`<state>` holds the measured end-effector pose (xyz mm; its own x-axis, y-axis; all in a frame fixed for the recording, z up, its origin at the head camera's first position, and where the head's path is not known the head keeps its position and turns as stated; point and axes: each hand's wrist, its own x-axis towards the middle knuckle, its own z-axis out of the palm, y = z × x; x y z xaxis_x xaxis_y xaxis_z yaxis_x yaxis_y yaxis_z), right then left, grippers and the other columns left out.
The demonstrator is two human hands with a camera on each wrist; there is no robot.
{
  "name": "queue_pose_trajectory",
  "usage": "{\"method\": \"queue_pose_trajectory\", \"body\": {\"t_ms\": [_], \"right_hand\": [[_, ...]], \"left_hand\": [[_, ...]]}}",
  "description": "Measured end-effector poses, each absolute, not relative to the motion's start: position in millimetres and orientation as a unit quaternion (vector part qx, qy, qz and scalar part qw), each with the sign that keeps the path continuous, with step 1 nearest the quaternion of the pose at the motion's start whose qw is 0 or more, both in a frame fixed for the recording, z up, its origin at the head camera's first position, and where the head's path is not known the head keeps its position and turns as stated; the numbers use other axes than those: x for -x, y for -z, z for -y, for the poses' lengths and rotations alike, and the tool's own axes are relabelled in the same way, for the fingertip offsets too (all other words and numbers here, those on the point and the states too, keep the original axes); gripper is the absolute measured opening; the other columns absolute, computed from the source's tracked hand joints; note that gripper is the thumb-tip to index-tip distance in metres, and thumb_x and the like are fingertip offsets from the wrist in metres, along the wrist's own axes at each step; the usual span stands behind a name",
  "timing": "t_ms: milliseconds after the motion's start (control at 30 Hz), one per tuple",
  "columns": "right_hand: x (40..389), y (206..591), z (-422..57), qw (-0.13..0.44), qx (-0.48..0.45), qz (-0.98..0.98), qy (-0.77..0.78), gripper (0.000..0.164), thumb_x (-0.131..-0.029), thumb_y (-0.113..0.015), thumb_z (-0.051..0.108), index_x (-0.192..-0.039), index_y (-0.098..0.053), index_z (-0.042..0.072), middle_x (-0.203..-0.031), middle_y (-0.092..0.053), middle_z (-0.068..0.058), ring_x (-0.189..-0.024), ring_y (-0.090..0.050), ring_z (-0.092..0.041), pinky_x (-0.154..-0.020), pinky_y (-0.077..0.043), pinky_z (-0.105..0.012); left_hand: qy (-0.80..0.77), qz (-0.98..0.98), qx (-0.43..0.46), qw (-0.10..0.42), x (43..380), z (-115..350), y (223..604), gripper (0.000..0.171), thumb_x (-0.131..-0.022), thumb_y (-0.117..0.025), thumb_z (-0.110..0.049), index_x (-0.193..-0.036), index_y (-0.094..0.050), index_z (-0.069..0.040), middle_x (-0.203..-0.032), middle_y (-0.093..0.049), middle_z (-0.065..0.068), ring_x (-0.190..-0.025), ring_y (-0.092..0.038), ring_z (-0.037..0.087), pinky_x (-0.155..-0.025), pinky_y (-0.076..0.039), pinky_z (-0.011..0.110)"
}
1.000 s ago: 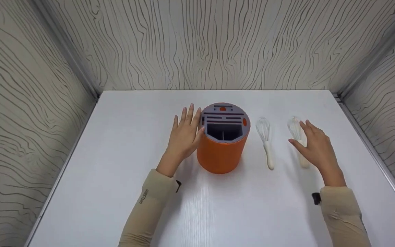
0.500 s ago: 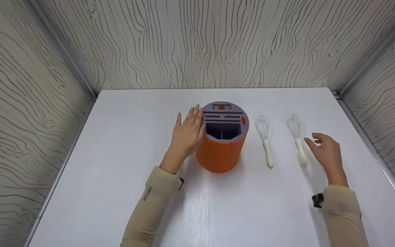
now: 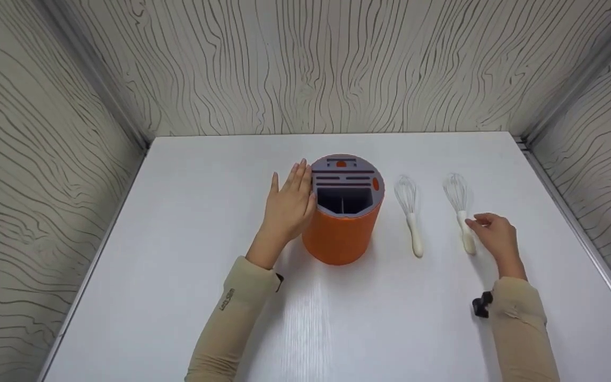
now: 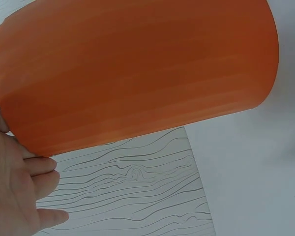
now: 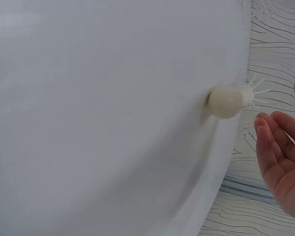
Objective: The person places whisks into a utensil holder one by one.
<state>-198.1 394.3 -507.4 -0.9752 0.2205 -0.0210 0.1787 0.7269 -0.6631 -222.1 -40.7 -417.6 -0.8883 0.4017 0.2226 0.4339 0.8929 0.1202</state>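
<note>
An orange cylindrical utensil holder point(image 3: 340, 239) with a grey slotted top stands upright on the table. My left hand point(image 3: 287, 209) rests along its left side near the rim, fingers mostly straight. The left wrist view shows the holder's smooth orange wall point(image 4: 137, 73) beside those fingers point(image 4: 46, 182). To the right lie two wire whisks with cream handles. My right hand point(image 3: 495, 236) hovers beside the handle of the right whisk point(image 3: 465, 233), thumb and fingertips close to it. From the right wrist, the fingers are loosely bent and the handle end point(image 5: 225, 102) lies outside them.
The left whisk point(image 3: 415, 236) lies between the holder and the right whisk. The white table point(image 3: 178, 297) is enclosed by wood-grain panels point(image 3: 305, 69) at the back and both sides.
My right hand has drawn back from above the right whisk, then come in beside its handle with fingers closer together. The left hand's fingers have drawn together against the holder.
</note>
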Motion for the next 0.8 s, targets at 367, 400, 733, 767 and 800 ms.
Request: {"method": "queue_pose_trajectory", "body": {"t_ms": [367,400,733,767,800], "right_hand": [[206.2,521.1,-390.5,-0.029,0.215,0.855,-0.471,0.054,-0.093,-0.056,0.025,-0.131,-0.045,-0.012,-0.106,-0.053,-0.010,-0.074,-0.049,-0.001,-0.065,-0.046,-0.016],[207.0,521.6,-390.4,-0.029,0.219,0.853,-0.472,0.054,-0.093,-0.057,0.025,-0.130,-0.045,-0.012,-0.105,-0.053,-0.009,-0.074,-0.050,-0.002,-0.065,-0.046,-0.017],[209.3,527.9,-390.3,-0.037,0.239,0.855,-0.458,0.057,-0.091,-0.059,0.027,-0.132,-0.045,-0.011,-0.117,-0.052,-0.019,-0.092,-0.053,-0.017,-0.070,-0.044,-0.020],[209.7,528.8,-390.2,-0.035,0.240,0.857,-0.456,0.057,-0.090,-0.060,0.027,-0.131,-0.045,-0.011,-0.119,-0.052,-0.021,-0.095,-0.053,-0.020,-0.071,-0.044,-0.022],[209.6,529.5,-390.1,-0.035,0.240,0.858,-0.454,0.058,-0.090,-0.061,0.028,-0.130,-0.046,-0.011,-0.120,-0.051,-0.023,-0.097,-0.053,-0.023,-0.072,-0.045,-0.025]], "left_hand": [[0.103,0.967,0.214,0.087,220.0,40.7,416.8,0.057,-0.099,-0.029,-0.028,-0.148,-0.024,0.001,-0.154,-0.020,0.012,-0.142,-0.019,0.022,-0.111,-0.012,0.055],[0.103,0.967,0.214,0.087,220.0,40.6,416.7,0.057,-0.099,-0.029,-0.028,-0.148,-0.024,0.001,-0.154,-0.020,0.012,-0.142,-0.019,0.022,-0.111,-0.012,0.055],[0.097,0.968,0.215,0.083,219.8,40.5,418.0,0.058,-0.100,-0.029,-0.029,-0.148,-0.021,0.001,-0.155,-0.018,0.013,-0.142,-0.017,0.022,-0.111,-0.012,0.055],[0.097,0.968,0.214,0.082,219.9,40.5,418.2,0.058,-0.100,-0.029,-0.029,-0.149,-0.021,0.001,-0.155,-0.018,0.012,-0.142,-0.017,0.022,-0.111,-0.012,0.055],[0.098,0.968,0.214,0.083,219.8,40.5,418.4,0.057,-0.100,-0.029,-0.028,-0.148,-0.021,0.001,-0.155,-0.018,0.012,-0.142,-0.017,0.022,-0.111,-0.012,0.055]]}}
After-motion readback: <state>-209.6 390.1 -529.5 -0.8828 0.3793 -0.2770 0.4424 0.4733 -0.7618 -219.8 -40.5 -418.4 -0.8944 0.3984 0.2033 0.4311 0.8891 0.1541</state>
